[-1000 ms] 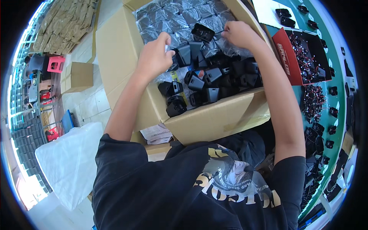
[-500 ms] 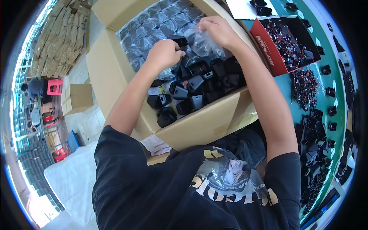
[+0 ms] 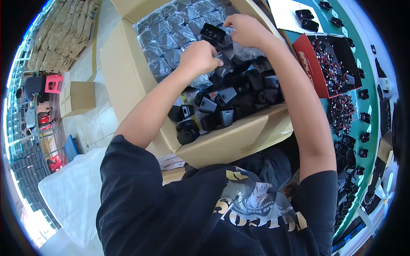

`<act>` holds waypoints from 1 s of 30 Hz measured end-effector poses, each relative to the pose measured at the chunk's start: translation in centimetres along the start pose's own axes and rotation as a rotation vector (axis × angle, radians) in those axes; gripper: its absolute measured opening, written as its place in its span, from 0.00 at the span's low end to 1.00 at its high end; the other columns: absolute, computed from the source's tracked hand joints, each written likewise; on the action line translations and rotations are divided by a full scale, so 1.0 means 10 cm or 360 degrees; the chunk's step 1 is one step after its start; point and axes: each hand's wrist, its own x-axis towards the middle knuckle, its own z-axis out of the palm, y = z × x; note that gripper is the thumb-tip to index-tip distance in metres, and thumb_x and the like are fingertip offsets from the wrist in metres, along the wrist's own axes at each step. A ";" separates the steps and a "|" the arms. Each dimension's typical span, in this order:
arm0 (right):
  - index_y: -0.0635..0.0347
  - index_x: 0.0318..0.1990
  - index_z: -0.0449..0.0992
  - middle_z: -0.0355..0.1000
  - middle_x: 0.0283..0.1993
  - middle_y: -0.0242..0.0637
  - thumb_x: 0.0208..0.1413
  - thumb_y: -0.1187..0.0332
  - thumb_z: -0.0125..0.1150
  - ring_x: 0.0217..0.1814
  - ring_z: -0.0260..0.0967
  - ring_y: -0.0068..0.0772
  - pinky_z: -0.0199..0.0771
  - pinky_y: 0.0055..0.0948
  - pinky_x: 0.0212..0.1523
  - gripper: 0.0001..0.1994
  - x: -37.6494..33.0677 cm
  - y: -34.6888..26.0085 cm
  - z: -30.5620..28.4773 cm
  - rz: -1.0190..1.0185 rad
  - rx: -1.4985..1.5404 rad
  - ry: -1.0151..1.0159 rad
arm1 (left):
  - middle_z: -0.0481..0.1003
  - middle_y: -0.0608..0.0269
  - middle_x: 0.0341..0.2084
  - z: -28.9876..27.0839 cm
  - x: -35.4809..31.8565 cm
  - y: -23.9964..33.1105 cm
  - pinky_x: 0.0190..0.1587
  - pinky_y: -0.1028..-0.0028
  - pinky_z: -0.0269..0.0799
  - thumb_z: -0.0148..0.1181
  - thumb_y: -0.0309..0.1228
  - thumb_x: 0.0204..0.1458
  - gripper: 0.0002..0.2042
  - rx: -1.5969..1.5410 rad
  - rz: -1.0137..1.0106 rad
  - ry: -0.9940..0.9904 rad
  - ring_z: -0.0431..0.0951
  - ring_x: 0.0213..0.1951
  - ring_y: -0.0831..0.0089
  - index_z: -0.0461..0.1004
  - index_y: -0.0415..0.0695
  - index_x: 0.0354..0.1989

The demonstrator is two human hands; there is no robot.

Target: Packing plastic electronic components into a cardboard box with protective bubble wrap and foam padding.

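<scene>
A large cardboard box [image 3: 239,138] stands open in front of me. Plastic-wrapped dark parts [image 3: 175,36] fill its far side in rows, and loose black plastic housings [image 3: 226,97] lie heaped at its near side. One black housing [image 3: 212,33] shows between my hands, above the wrapped rows. My left hand [image 3: 198,58] is closed just nearer than it; whatever its fingers grip is hidden. My right hand [image 3: 245,30] is closed too, its fingertips beside the housing's right end, their grip unclear. Crumpled clear plastic [image 3: 247,52] lies below my right hand.
On the right, a green table [image 3: 367,81] carries a red box [image 3: 311,64] of small wired parts, a loose pile of wired parts [image 3: 341,113] and many black housings. To the left are a closed carton [image 3: 79,99], a white-wrapped bulk [image 3: 72,187] and a person by a pink stool [image 3: 54,83].
The black housing by my left hand now shows more fully between my hands. The clear plastic that hung from my right hand now sits lower. The whole view has shifted slightly.
</scene>
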 end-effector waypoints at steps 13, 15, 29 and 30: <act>0.62 0.40 0.84 0.82 0.40 0.42 0.51 0.74 0.59 0.42 0.79 0.52 0.79 0.42 0.49 0.11 0.15 0.03 0.18 0.0119 0.0105 -0.0170 | 0.83 0.54 0.28 -0.04 0.08 -0.13 0.41 0.63 0.76 0.63 0.32 0.49 0.11 -0.0557 0.0000 0.0128 0.81 0.31 0.54 0.84 0.38 0.36; 0.62 0.38 0.85 0.82 0.38 0.43 0.50 0.72 0.59 0.39 0.79 0.53 0.80 0.43 0.47 0.11 0.18 0.01 0.18 0.0102 0.0005 -0.0223 | 0.83 0.55 0.29 -0.04 0.01 -0.07 0.42 0.63 0.76 0.61 0.31 0.50 0.11 -0.0217 -0.0043 -0.0015 0.81 0.32 0.55 0.84 0.39 0.36; 0.63 0.30 0.82 0.80 0.31 0.44 0.48 0.71 0.59 0.32 0.74 0.54 0.77 0.44 0.40 0.07 0.10 0.04 0.15 0.0045 0.0451 0.0037 | 0.79 0.59 0.29 0.02 0.09 -0.05 0.41 0.69 0.73 0.65 0.29 0.49 0.09 -0.0476 -0.0137 -0.0051 0.75 0.31 0.63 0.81 0.38 0.36; 0.63 0.29 0.81 0.79 0.29 0.43 0.47 0.72 0.59 0.30 0.73 0.55 0.76 0.44 0.38 0.06 0.10 0.01 0.16 0.0096 0.0585 0.0229 | 0.79 0.59 0.28 0.05 0.09 -0.03 0.41 0.69 0.73 0.65 0.30 0.49 0.09 -0.0582 -0.0077 0.0046 0.75 0.31 0.63 0.80 0.38 0.36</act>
